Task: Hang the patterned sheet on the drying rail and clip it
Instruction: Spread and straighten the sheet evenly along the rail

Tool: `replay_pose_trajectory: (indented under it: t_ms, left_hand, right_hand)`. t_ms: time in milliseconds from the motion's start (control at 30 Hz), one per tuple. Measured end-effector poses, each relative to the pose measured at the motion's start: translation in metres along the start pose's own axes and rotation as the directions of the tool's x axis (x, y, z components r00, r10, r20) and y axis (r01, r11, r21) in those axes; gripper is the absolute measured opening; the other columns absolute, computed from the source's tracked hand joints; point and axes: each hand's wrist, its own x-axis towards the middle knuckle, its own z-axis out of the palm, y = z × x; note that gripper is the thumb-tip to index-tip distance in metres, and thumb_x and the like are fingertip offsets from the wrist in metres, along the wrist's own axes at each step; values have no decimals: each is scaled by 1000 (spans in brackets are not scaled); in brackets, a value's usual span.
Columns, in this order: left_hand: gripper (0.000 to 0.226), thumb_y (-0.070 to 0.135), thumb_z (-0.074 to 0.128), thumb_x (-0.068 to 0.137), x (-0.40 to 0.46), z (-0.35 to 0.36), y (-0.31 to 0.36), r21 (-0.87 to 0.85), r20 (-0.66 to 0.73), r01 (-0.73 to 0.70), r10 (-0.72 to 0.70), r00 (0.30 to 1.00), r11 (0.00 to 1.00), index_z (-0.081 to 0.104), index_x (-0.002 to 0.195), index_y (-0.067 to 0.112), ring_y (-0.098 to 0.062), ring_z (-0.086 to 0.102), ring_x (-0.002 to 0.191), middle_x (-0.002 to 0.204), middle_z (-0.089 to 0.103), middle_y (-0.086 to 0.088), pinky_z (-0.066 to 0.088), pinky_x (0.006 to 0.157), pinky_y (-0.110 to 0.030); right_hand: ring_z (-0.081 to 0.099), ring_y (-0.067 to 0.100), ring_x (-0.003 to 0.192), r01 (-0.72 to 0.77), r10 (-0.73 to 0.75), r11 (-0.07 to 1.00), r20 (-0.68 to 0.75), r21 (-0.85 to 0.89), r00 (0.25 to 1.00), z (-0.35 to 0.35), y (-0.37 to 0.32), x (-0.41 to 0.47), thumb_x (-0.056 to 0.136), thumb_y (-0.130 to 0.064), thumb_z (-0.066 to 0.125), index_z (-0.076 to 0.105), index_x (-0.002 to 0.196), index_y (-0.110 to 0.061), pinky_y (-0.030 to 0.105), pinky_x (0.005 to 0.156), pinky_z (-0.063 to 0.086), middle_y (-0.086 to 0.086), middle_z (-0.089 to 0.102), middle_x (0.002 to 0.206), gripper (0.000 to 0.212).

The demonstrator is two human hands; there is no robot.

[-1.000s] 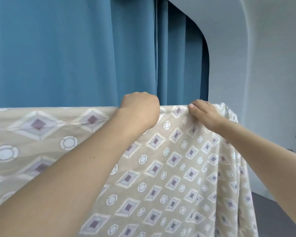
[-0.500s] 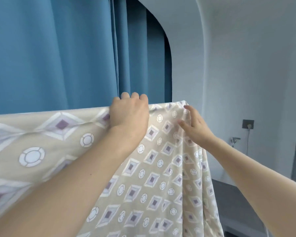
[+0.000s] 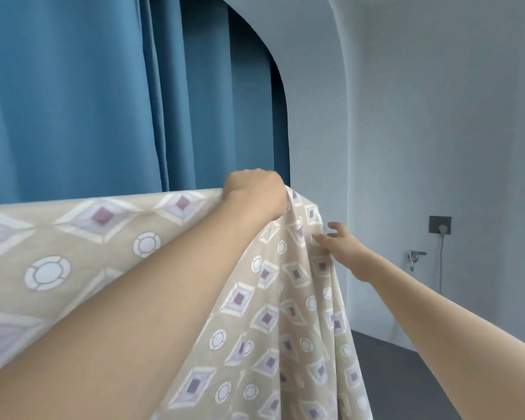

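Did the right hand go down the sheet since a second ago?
Yes. The right hand was up at the top fold of the patterned sheet beside the left hand; now it sits lower, touching the hanging edge.

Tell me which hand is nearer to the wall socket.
Right. The right hand reaches along the hanging side edge of the patterned sheet, on the side towards the wall socket. The left hand grips the sheet's top corner, higher and further from it.
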Motion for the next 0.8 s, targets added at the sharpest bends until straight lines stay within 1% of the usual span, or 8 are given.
replay_pose_trajectory:
  t_ms: [100,167,267,400,467,567,700,800]
  left_hand:
    - [14,23,43,95,28,8,24,-43,52,18,-16,999,999,50,83,18,-26,51,85,83,48,2,37,69,-33]
    - [20,20,42,94,40,15,35,-26,55,8,-7,998,1000,46,74,17,-26,51,83,77,46,2,37,68,-32]
    - [22,17,42,92,48,20,40,11,29,-5,5,1000,1000,44,70,17,-24,50,76,74,46,1,33,60,-28]
    - [17,18,41,89,50,20,39,-10,12,-4,4,1000,1000,42,72,17,-18,44,64,75,47,-1,26,51,-27]
    - [18,16,41,88,51,23,41,21,-9,-9,9,1000,1000,38,71,17,-18,41,62,73,45,0,27,53,-29]
    - [20,21,42,93,55,33,39,117,-51,-13,19,999,993,39,73,21,-22,44,68,70,43,3,28,58,-29]
    - [14,19,48,89,54,39,37,197,-80,-3,19,997,980,45,76,20,-16,38,56,68,44,3,20,50,-26]
    - [3,21,49,86,50,48,48,228,-136,-12,44,990,974,48,89,19,-20,47,76,85,50,0,28,65,-28]
  right_hand:
    - [53,9,73,89,-78,986,79,-144,994,-4,11,24,96,-37,55,49,111,-16,19,63,39,-1,56,99,26]
    - [43,15,61,196,-179,933,81,-301,980,-12,20,43,97,-33,52,49,81,-9,26,56,33,0,47,74,30]
    - [37,18,59,275,-279,885,45,-375,959,-32,25,66,97,-26,50,42,69,-12,29,56,29,1,40,64,33]
    - [38,18,59,344,-348,937,-186,-54,919,-59,4,95,98,-24,50,52,74,-12,29,55,32,1,40,63,26]
    - [41,17,57,316,-275,933,-230,169,934,-60,-9,108,98,-30,49,55,79,-13,26,50,35,2,43,63,27]
    - [54,17,56,174,-154,935,-89,308,984,-49,3,118,99,-31,50,59,74,-17,21,50,40,-2,56,58,30]
    - [58,15,69,86,-111,990,237,114,965,-42,51,107,81,0,48,64,80,-16,23,64,45,-4,63,70,22]
    - [66,12,83,25,21,996,477,-90,878,-39,88,92,62,-8,53,67,98,-17,21,72,49,-5,71,87,39]
